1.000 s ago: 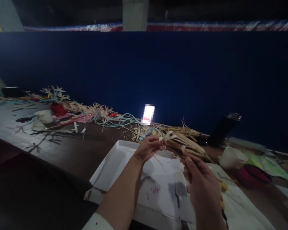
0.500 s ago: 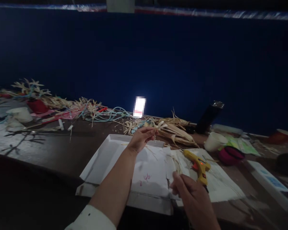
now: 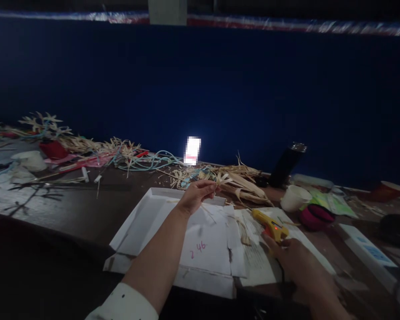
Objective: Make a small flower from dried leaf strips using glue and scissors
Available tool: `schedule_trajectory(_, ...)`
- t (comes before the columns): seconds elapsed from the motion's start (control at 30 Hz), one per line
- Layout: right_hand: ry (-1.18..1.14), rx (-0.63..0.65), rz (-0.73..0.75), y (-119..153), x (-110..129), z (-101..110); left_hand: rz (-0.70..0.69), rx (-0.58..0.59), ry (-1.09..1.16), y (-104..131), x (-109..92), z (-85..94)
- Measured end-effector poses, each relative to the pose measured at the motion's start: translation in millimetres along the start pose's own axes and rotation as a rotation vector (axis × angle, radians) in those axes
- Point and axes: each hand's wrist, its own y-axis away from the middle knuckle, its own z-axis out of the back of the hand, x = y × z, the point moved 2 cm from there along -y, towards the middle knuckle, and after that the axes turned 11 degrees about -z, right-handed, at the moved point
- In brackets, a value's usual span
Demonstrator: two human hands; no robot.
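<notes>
Above the far edge of a white box lid (image 3: 160,240), my left hand (image 3: 200,194) pinches a small pale husk piece (image 3: 224,179) whose strips fan out to the right. My right hand (image 3: 288,258) is wrapped round the handle of a yellow glue gun (image 3: 270,224), which rests on printed paper (image 3: 258,262) right of the lid. The gun's nozzle points up and to the left, and a small red light shows on its body. Pink handwriting marks the lid. A dried husk scrap (image 3: 244,233) lies between lid and gun.
Dried husks (image 3: 250,186) lie behind my left hand, near a bright phone (image 3: 192,151). Rightward stand a white cup (image 3: 296,198), a magenta bowl (image 3: 316,217), a dark bottle (image 3: 286,164) and a power strip (image 3: 366,249). Blue cords (image 3: 160,160) and husk flowers (image 3: 43,124) lie left.
My right hand has moved right from beside the lid and taken hold of the glue gun's handle. My left hand still pinches the husk piece in nearly the same place.
</notes>
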Motion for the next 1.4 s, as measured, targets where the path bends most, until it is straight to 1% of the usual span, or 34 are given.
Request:
schedule_trajectory(0.03,0.002,0.005,-0.008,0.7,3.4,-1.3,0.001,0.0,-0.004,0.2,0.0,-0.3)
schedule_trajectory(0.1,-0.02,-0.005,0.031,-2.5,5.1,-3.4,0.0,0.004,-0.012,0.1,0.5,-0.5)
schedule_trajectory(0.2,-0.076,-0.039,0.059,-12.7,-3.3,-4.3,-0.003,0.0,-0.003,-1.0,2.4,0.3)
schedule_trajectory(0.27,-0.181,-0.041,0.058,-15.3,-9.2,-2.6,-0.005,-0.011,0.02,-2.2,4.3,1.2)
schedule_trajectory(0.37,-0.458,-0.061,0.04,-6.8,-10.3,2.4,-0.017,-0.032,0.053,-4.2,7.9,2.7)
schedule_trajectory(0.4,-0.613,-0.071,0.043,-1.3,-8.3,4.1,-0.022,-0.04,0.06,-4.8,9.0,3.2)
schedule_trajectory(0.47,-0.988,0.015,0.046,11.1,-1.4,4.9,-0.022,-0.063,0.069,-5.4,11.0,3.8)
schedule_trajectory(0.5,-1.123,0.082,0.065,17.3,3.4,4.8,-0.017,-0.075,0.072,-5.5,11.8,3.9)
schedule_trajectory(0.53,-1.19,0.127,0.079,23.3,8.2,4.9,-0.013,-0.086,0.074,-5.6,12.4,3.9)
schedule_trajectory(0.67,-1.214,0.202,0.166,43.8,23.0,8.2,-0.02,-0.085,0.078,-5.8,12.1,2.1)
schedule_trajectory(0.73,-1.233,0.24,0.152,52.2,26.0,9.4,-0.024,-0.07,0.079,-6.0,11.2,0.8)
schedule_trajectory(0.8,-1.3,0.297,0.147,59.1,28.4,9.2,-0.017,-0.068,0.08,-6.0,10.2,-0.4)
schedule_trajectory(0.9,-1.415,0.363,0.202,64.7,34.1,6.9,-0.003,-0.079,0.08,-5.2,8.5,-2.0)
schedule_trajectory(1.03,-1.495,0.396,0.255,65.2,46.5,2.4,-0.002,-0.061,0.071,-4.3,6.7,-4.3)
schedule_trajectory(1.1,-1.519,0.391,0.25,67.0,53.1,1.7,-0.005,-0.052,0.065,-4.4,6.6,-5.0)
schedule_trajectory(1.23,-1.46,0.311,0.235,76.2,63.9,3.6,0.002,-0.045,0.045,-4.9,8.0,-4.6)
schedule_trajectory(1.4,-1.382,0.252,0.285,80.6,73.2,1.9,-0.005,-0.041,0.043,-4.7,8.7,-3.9)
